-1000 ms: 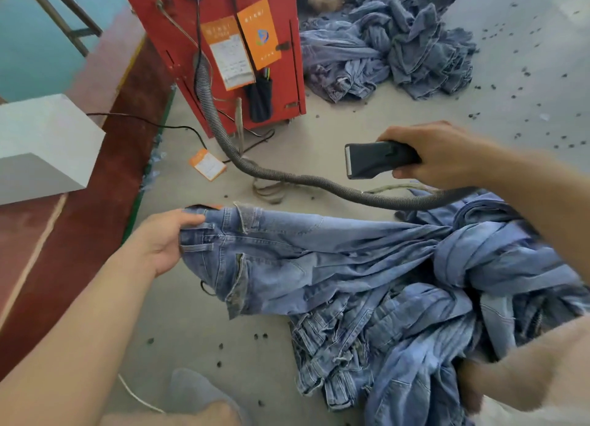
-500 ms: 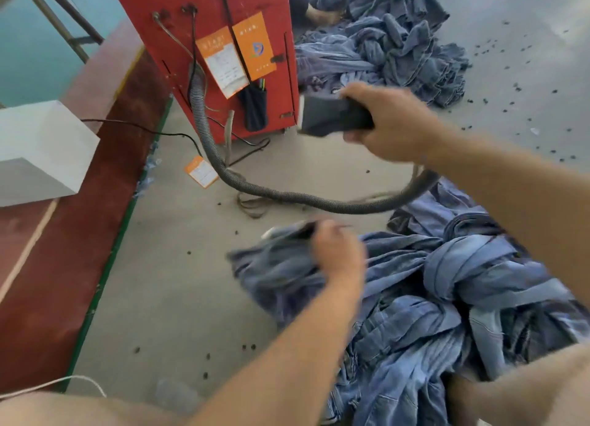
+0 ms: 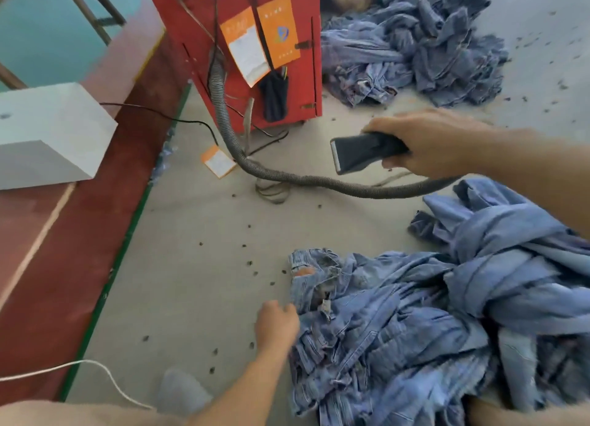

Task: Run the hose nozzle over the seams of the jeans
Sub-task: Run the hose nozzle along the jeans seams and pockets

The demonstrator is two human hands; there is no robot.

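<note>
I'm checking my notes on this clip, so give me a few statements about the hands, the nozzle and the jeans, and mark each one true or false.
1. The right hand grips the black nozzle. True.
2. The nozzle is pressed onto a seam of the jeans. False: it is held in the air above the bare floor, apart from the denim.
3. The left hand is at the near edge of the jeans pile. True.
4. The ribbed hose runs to the white box. False: it runs up to the red machine.
5. A second heap of jeans lies beside the red machine. True.
</note>
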